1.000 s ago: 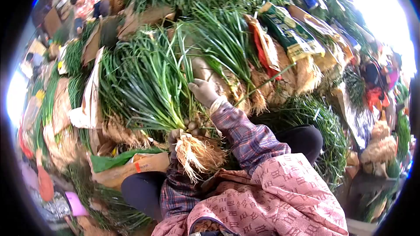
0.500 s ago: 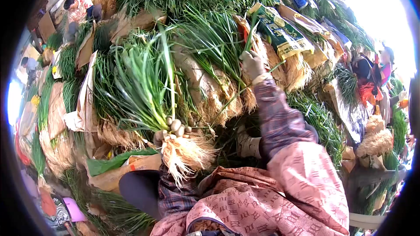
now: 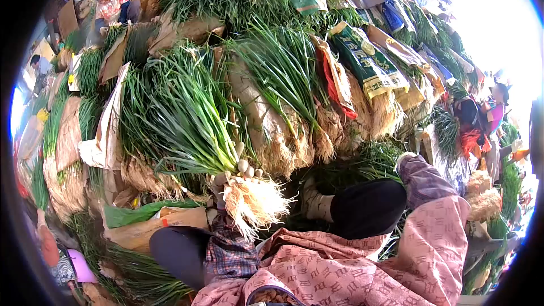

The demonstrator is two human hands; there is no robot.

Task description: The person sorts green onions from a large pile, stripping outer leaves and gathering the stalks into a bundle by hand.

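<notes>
Onion bunch (image 3: 212, 133) is being gripped in the left hand (image 3: 219, 184), low on the pale stalks, just above the roots (image 3: 258, 204). Gloved fingers (image 3: 243, 166) are being wrapped round the stalks, tips showing on the far side; palm is being hidden. Bunch is being held in front of the body, a bit left of the middle, over the near edge of the laid-out rows.

Long axis is being set on a slant: root end is being pointed back toward the body and slightly right, leaf end away and to the left. Leaves are being fanned out over the greens behind, so the bunch's outer edge is being lost among them; whether the leaf tips are being supported there cannot be told. Roots are being splayed loose below the grip.

Right hand (image 3: 403, 158) is being held well apart, out to the right past the knee (image 3: 368, 207), near loose greens (image 3: 371, 157). Little is being shown beyond the cuff, so whether anything is being gripped cannot be told.

Just right of the bunch, a brown sack (image 3: 249, 96) is being flanked by a second bunch (image 3: 280, 62), its leaves likewise being pointed away. Farther right, roots are being partly covered by a green bag (image 3: 365, 59).
</notes>
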